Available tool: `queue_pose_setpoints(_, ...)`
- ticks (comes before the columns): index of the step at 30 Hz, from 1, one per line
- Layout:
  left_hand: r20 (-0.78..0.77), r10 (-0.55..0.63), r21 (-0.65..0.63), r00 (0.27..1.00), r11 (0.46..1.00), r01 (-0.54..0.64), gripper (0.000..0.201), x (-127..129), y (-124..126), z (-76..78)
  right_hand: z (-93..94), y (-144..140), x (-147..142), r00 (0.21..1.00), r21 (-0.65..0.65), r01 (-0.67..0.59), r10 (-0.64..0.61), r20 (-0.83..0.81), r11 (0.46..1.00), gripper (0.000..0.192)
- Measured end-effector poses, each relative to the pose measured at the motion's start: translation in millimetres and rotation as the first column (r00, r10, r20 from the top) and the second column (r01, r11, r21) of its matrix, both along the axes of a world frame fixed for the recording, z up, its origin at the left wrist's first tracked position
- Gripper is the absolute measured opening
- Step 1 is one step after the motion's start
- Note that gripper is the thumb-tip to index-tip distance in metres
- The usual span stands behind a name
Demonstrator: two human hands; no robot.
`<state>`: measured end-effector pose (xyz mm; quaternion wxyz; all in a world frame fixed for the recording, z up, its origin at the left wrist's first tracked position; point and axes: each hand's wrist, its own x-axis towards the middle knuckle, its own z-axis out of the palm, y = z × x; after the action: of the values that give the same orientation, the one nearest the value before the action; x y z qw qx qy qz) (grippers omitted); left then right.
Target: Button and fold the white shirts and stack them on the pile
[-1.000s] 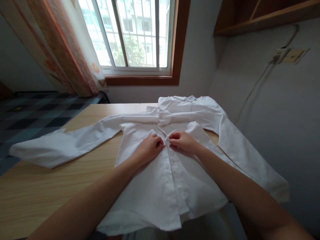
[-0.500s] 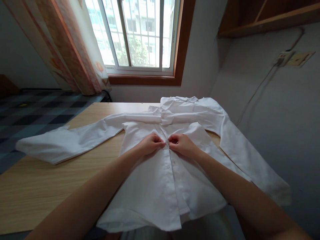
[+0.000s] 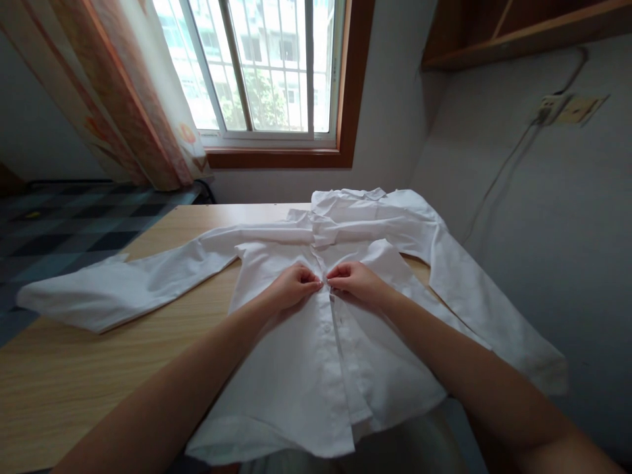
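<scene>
A white button-up shirt (image 3: 291, 368) lies spread on a wooden table, its hem toward me and its sleeves stretched out to both sides. On the front edge of the shirt, my left hand (image 3: 297, 284) pinches the cloth between thumb and fingers. Close against it, my right hand (image 3: 356, 280) pinches the other front edge at the same height. The fingertips nearly meet, and any button between them is hidden. Below the hands, the button strip runs down to the hem, with the two front edges slightly apart.
The wooden table (image 3: 123, 375) shows on the left, with a checked bedspread (image 3: 64, 224) beyond it. A window (image 3: 261, 72) and a patterned curtain (image 3: 143, 99) are behind. On the right wall are a power socket (image 3: 553, 108) with a cord and a wooden shelf (image 3: 533, 39).
My view has shifted slightly, so everything sits a little further left. Both hands stay pinched at the same spot on the shirt front, with the right fingers slightly more extended.
</scene>
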<state>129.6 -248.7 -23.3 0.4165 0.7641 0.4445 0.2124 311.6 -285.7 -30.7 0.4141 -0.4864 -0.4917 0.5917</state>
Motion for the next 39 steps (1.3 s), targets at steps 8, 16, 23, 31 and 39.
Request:
queue_pose_setpoints(8, 0.009, 0.035, -0.028, 0.999, 0.999, -0.035, 0.039, 0.5, 1.0, -3.4, -1.0, 2.4, 8.6, 0.992, 0.017, -0.096, 0.097, -0.076, 0.995, 0.018)
queue_pose_setpoints(16, 0.046, 0.066, -0.042, 0.997, 0.997, -0.064, 0.031, -0.1, -0.7, -5.2, -13.6, 12.5, 9.5, 0.994, 0.201, -0.078, 0.060, 0.093, 0.977, 0.017)
queue_pose_setpoints(23, 0.093, 0.146, -0.026, 0.985, 0.989, -0.144, 0.025, 1.3, 1.1, -8.1, -14.8, 14.3, 5.8, 0.946, 0.371, -0.091, -0.037, 0.323, 0.924, 0.015)
queue_pose_setpoints(31, -0.025, 0.093, 0.244, 0.995, 0.966, -0.084, 0.039, 3.9, 1.2, -10.9, -12.3, 5.9, -4.6, 0.862, 0.470, -0.085, -0.171, 0.477, 0.879, 0.009)
queue_pose_setpoints(39, -0.076, 0.066, 0.361, 0.995, 0.932, -0.035, 0.027, 4.5, 1.7, -8.2, -8.9, 4.4, -8.6, 0.683, 0.526, -0.203, -0.265, 0.680, 0.826, 0.009)
